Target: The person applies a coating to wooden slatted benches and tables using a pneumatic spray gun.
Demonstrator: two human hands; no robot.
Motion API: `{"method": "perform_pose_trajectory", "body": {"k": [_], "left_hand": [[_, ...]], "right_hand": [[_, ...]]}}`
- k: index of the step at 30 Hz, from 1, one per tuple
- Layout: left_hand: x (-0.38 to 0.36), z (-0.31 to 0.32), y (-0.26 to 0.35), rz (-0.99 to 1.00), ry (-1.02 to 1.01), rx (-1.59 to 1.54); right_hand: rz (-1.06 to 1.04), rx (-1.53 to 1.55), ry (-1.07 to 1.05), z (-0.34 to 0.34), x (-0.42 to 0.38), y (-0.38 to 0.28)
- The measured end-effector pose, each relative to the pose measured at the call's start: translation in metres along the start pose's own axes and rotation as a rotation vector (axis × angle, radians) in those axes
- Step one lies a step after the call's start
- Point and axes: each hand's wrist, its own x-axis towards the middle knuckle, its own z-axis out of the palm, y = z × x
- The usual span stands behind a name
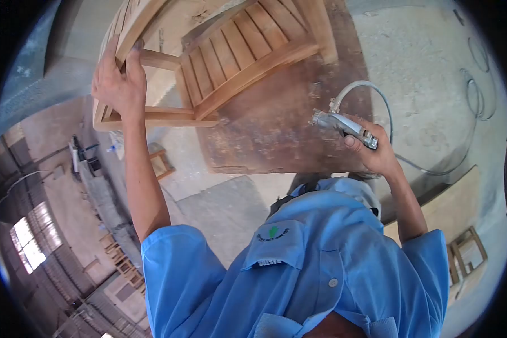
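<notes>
A slatted wooden chair (231, 59) lies tilted on a brown, stained board (265, 135) at the top centre. My left hand (121, 81) grips the chair's frame at the upper left, its fingers wrapped over the wood. To the right, my right hand (377, 146) is closed around a metal spray gun (346, 125), whose nozzle points left over the board, apart from the chair. A grey hose (386, 101) loops up from the gun and runs off to the right.
Coiled hose (476, 104) lies on the floor at the right. A small wooden frame (161, 164) is beyond my left forearm. More wooden frames stand at the lower right (468, 253) and lower left (121, 259). A pale panel (439, 208) is beside my right elbow.
</notes>
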Motion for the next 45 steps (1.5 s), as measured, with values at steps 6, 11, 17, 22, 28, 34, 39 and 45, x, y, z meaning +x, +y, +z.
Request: {"method": "perform_pose_trajectory", "body": {"k": [6,11,17,22,28,34,39,45], "left_hand": [[-0.042,-0.030,0.034,0.097,0.012,-0.097],[-0.072,-0.041,0.044,0.030,-0.079,-0.116],[-0.083,-0.075,0.068,-0.162,-0.231,-0.029],[-0.131,-0.065,0.117,-0.465,0.010,-0.033],[-0.209,-0.052,0.297,-0.820,-0.411,-0.988],[-0.202,-0.070,0.365,-1.221,-0.257,-1.637],[-0.201,-0.103,0.378,-1.434,-0.273,-1.550],[-0.206,-0.115,0.389,-1.498,-0.187,-1.563]], "right_hand": [[0.015,-0.058,-0.005,-0.067,-0.040,-0.020],[-0.060,-0.050,0.059,-0.111,-0.073,-0.019],[-0.149,-0.030,0.137,-0.162,-0.149,-0.020],[-0.134,-0.012,0.199,-0.184,-0.189,-0.024],[-0.248,-0.047,0.336,-0.170,-0.210,-0.035],[-0.370,0.006,0.305,-0.145,-0.239,-0.068],[-0.411,0.034,0.153,-0.142,-0.260,-0.102],[-0.537,-0.028,-0.032,-0.155,-0.260,-0.129]]}}
